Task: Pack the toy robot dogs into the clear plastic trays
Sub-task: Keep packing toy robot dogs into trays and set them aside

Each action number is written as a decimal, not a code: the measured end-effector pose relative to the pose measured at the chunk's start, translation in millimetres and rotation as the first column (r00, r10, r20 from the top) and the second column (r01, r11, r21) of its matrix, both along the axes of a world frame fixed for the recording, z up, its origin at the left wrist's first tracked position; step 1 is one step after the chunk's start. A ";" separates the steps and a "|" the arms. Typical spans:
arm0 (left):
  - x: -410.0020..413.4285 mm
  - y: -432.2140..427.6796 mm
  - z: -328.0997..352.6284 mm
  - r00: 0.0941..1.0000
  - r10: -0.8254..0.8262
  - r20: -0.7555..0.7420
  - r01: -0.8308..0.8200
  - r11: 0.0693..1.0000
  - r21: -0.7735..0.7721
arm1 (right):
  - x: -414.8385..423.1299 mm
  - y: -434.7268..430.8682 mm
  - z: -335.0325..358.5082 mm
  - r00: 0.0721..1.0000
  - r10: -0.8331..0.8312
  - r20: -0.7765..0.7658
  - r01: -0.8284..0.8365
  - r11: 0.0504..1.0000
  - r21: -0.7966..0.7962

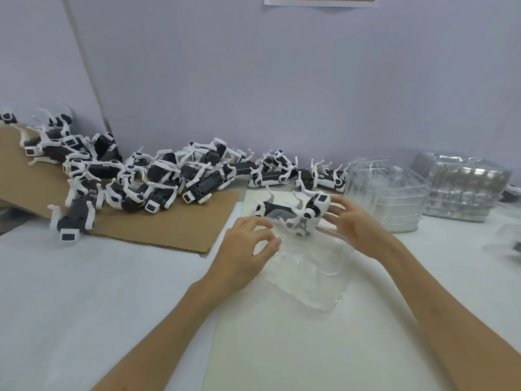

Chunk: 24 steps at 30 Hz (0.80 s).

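Observation:
A black-and-white toy robot dog [293, 214] lies on its side, legs up, at the far end of a clear plastic tray [310, 272] in front of me. My left hand [245, 249] hovers at the tray's left edge, fingers loosely curled, tips near the dog's rear. My right hand [349, 221] is at the dog's head with fingers spread, touching it. A large pile of robot dogs [158, 176] lies along the wall to the left.
A brown cardboard sheet [158, 227] slopes under the pile at left. Two stacks of clear trays [389, 198] [462, 190] stand at the right by the wall. Another clear tray [507, 244] sits at the far right edge. White table surface [84, 277] spreads below.

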State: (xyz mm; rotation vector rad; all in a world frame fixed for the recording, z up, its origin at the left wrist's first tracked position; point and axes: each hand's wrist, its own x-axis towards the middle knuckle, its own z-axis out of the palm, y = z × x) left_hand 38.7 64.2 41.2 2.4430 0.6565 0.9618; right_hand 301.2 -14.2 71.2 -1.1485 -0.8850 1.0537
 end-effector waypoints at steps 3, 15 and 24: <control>-0.7 0.9 0.9 1.000 0.002 0.006 -0.002 1.000 0.009 | -5.4 1.3 -10.2 0.969 -0.089 0.231 0.077 0.995 0.058; -6.4 2.8 3.8 0.999 0.013 0.050 -0.013 1.000 -0.004 | -6.4 10.6 -10.4 0.839 -0.334 0.429 0.334 0.939 0.078; -0.9 -3.1 2.1 0.999 0.035 0.030 -0.036 0.999 0.038 | 3.7 -17.6 17.4 0.742 -0.265 -0.616 0.349 0.937 0.018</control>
